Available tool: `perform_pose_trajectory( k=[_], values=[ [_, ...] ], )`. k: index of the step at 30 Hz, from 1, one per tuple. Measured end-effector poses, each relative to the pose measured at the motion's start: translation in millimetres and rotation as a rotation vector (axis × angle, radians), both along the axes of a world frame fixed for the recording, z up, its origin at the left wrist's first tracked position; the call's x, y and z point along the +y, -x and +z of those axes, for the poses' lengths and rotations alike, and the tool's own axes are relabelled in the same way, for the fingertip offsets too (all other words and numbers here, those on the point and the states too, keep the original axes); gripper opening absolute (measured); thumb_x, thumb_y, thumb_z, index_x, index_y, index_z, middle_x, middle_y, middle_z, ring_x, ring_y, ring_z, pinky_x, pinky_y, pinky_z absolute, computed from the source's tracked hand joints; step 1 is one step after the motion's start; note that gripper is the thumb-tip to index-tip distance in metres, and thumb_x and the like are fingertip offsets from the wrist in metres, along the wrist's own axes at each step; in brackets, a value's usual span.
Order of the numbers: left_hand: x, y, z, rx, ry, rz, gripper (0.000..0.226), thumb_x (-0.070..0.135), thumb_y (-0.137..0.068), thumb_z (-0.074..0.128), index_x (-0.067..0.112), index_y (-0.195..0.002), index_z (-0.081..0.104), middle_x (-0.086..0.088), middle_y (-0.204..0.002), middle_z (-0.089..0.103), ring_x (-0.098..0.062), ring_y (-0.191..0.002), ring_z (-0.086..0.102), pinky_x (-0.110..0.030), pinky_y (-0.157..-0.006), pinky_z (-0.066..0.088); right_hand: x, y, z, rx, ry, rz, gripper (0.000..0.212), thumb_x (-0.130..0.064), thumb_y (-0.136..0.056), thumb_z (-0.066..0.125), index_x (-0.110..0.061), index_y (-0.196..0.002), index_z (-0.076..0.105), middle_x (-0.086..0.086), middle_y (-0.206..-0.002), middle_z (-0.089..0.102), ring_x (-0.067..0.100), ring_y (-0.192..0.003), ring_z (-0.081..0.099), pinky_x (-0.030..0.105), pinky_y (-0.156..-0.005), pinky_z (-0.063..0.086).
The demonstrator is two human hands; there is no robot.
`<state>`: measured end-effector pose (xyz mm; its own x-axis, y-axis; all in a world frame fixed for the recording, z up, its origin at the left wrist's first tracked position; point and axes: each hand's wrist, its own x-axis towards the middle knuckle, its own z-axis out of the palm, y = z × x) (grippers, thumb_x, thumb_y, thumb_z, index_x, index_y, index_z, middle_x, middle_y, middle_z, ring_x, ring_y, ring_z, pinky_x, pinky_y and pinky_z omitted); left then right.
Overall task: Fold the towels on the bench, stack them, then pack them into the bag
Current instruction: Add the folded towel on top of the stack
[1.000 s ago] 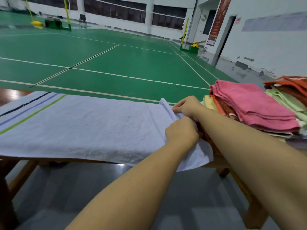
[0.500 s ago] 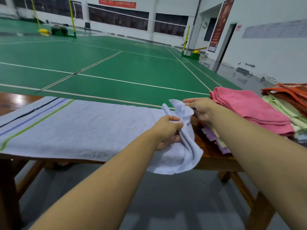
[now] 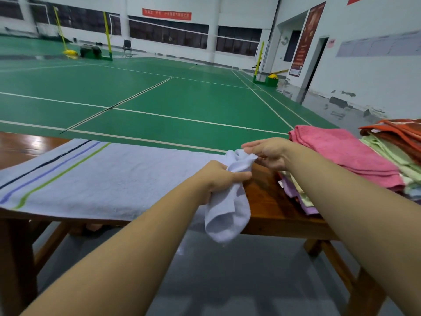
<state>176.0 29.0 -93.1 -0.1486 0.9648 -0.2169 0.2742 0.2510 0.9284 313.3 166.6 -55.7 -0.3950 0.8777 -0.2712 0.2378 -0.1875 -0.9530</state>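
The white towel (image 3: 91, 176) is spread along the tabletop (image 3: 268, 208), its long axis running leftward; its bunched right end is gripped by the left hand (image 3: 218, 179); the right hand (image 3: 268, 151), fingers relaxed, touches the tip.

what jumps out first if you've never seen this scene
The long white towel with stripes at its left end, spread along the wooden bench; the left hand grips its bunched right end, the right hand hovering open beside it. At right sits a pile of folded towels topped by a pink towel.
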Motion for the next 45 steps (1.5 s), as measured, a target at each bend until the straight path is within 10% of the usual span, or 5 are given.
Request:
perform_pose_trajectory(
  k=[5, 13, 31, 36, 45],
  values=[
    [-15.2, 18.8, 10.3, 0.326, 0.111, -0.105, 0.055, 0.057, -0.083, 0.075, 0.006, -0.101, 0.065, -0.003, -0.080, 0.051, -0.020, -0.065, 0.052, -0.027, -0.052, 0.039, -4.3, -2.2, -1.9, -0.293, 0.145, 0.092, 0.010, -0.002, -0.097, 0.060, 0.002, -0.089, 0.065, 0.011, -0.092, 0.067, 0.016, -0.080, 0.062, 0.022, -0.060, 0.058],
    [-18.5, 40.9, 23.3, 0.453, 0.129, -0.059, 0.056, 0.060, -0.085, 0.071, 0.006, -0.100, 0.063, -0.008, -0.099, 0.060, -0.025, -0.085, 0.058, -0.034, -0.077, 0.050, -3.4, 17.0, 5.3, 0.286, -0.083, -0.362, 0.015, 0.004, -0.082, 0.077, -0.005, -0.082, 0.065, 0.011, -0.087, 0.065, 0.016, -0.074, 0.060, 0.021, -0.052, 0.052],
    [2.5, -42.8, 7.0, -0.999, 0.030, -0.162, 0.057, 0.054, -0.100, 0.051, 0.005, -0.123, 0.069, -0.010, -0.100, 0.071, -0.018, -0.085, 0.066, -0.027, -0.076, 0.053, 14.2, -8.6, 39.5, 0.116, -0.581, -0.663, 0.093, -0.032, -0.081, 0.084, -0.011, -0.154, 0.029, 0.005, -0.156, 0.028, 0.027, -0.136, 0.041, 0.042, -0.116, 0.037],
    [12.3, -68.3, 9.3, -1.001, 0.027, -0.188, 0.069, 0.057, -0.098, 0.053, 0.003, -0.140, 0.058, -0.016, -0.139, 0.057, -0.027, -0.121, 0.054, -0.036, -0.116, 0.037, 23.4, -30.8, 49.8, 0.033, -0.657, -0.741, 0.088, -0.028, -0.086, 0.079, -0.010, -0.155, 0.027, 0.005, -0.158, 0.022, 0.025, -0.140, 0.038, 0.041, -0.120, 0.030],
    [-6.6, -18.7, 24.0, -0.485, -0.104, -0.156, 0.059, 0.060, -0.102, 0.040, 0.020, -0.143, 0.054, -0.013, -0.130, 0.064, -0.031, -0.116, 0.061, -0.060, -0.101, 0.047, 20.3, 11.2, 44.3, 0.044, -0.722, -0.665, 0.074, -0.037, -0.085, 0.076, -0.017, -0.148, 0.042, 0.003, -0.152, 0.040, 0.028, -0.134, 0.045, 0.045, -0.114, 0.039]
  ],
)
